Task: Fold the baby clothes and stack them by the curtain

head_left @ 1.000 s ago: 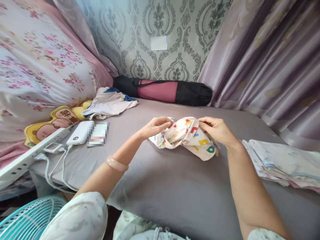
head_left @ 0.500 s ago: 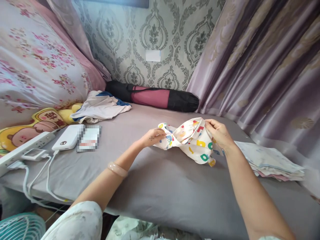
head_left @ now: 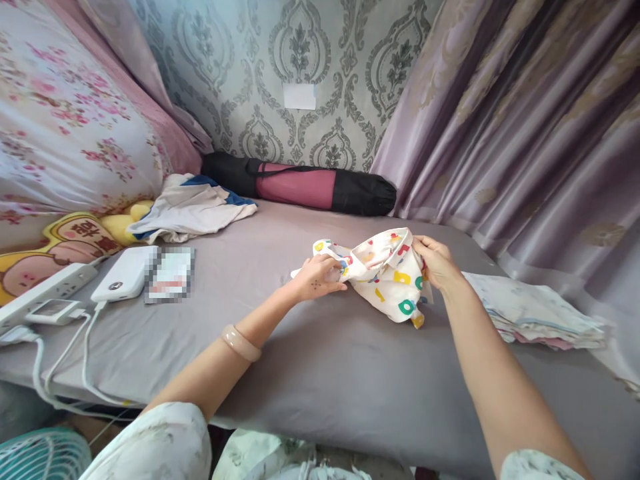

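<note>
A small white garment (head_left: 383, 277) printed with colourful letters is bunched up just above the bed's grey sheet. My right hand (head_left: 437, 260) pinches its right edge, close to an open, rounded rim of the fabric. At the other end, my left hand (head_left: 320, 277) has its fingers curled over a gathered part, thumb held lower and a little apart. The left fingertips are partly hidden in the folds. A bangle circles my left forearm.
A stack of folded cloths (head_left: 540, 310) lies at the right. Crumpled clothing (head_left: 195, 207) and a black-and-maroon rolled bag (head_left: 297, 187) are at the back. To the left are a power strip (head_left: 50, 293) with cables, a white power bank (head_left: 125, 273) and a blurred packet (head_left: 170, 275).
My left hand has moved slightly right and further over the gathered fabric, its thumb now apart from the fingers. The right hand keeps its pinch. The camera view has shifted a little.
</note>
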